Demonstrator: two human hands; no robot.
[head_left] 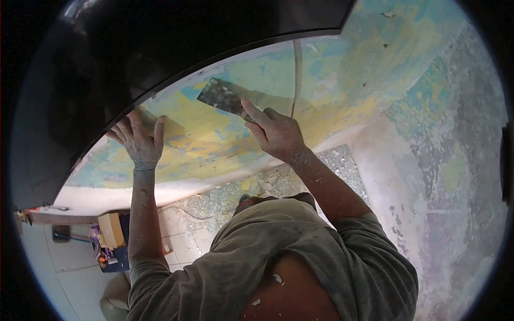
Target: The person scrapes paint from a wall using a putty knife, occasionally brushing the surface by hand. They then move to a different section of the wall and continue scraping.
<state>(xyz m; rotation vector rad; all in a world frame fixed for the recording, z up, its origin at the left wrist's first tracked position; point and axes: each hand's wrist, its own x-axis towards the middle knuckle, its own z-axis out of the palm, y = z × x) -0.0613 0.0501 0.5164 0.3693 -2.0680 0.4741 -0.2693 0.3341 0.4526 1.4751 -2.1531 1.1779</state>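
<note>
My right hand [279, 134] is wrapped round the handle of a wide, dusty scraper [222, 97], its index finger stretched along the tool. The scraper's dark blade lies against or just over a wall [214, 144] patched in yellow, green and blue paint. To the left, my left hand [140, 140] has its fingers spread near the lower edge of a glossy black panel [134, 59]. It holds nothing, and its fingertips are at the wall or panel edge; exact contact cannot be told. Pale dust coats both hands and forearms.
Paint flakes litter the floor [276, 179] below the wall. A side wall [428, 176] with peeling paint stands at the right. At lower left are a cardboard box [111, 230], small items on a dark surface and a brush-like tool [61, 234]. A thin cable hangs down the wall.
</note>
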